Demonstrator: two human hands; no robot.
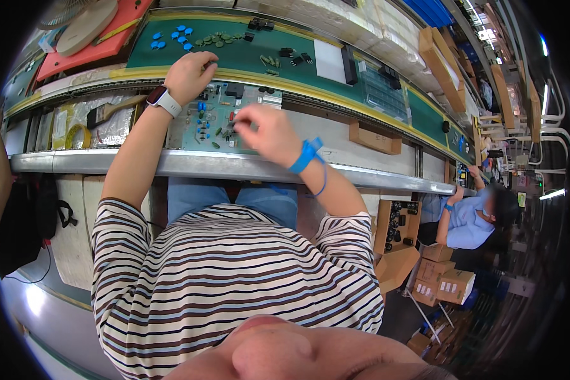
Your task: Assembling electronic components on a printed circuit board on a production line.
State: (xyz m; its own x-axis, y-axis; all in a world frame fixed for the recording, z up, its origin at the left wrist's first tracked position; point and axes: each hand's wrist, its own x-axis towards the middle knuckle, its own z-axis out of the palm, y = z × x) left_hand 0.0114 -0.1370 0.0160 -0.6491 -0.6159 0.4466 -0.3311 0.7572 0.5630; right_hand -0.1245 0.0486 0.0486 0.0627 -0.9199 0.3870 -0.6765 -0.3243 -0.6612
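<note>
A circuit board (185, 138) lies in front of me on the line rails, fitted with blue, green, black and red parts. Over its right half, my right hand (269, 132) has thumb and fingers pinched together close to the parts; any small piece in them is hidden. My left hand (191, 76) reaches past the board's far edge to the green mat, its fingers curled inward near green disc components (218, 40). What those fingers hold, if anything, cannot be made out. Blue disc components (182, 31) lie just beyond, to the left.
Black parts (288, 52), green resistors (270, 61), a white sheet (330, 62) and a clear compartment box (381, 90) line the mat. A brush (113, 110) and yellow tape roll (78, 136) sit left. A metal rail (234, 167) runs before me. At right, a co-worker (468, 221) works.
</note>
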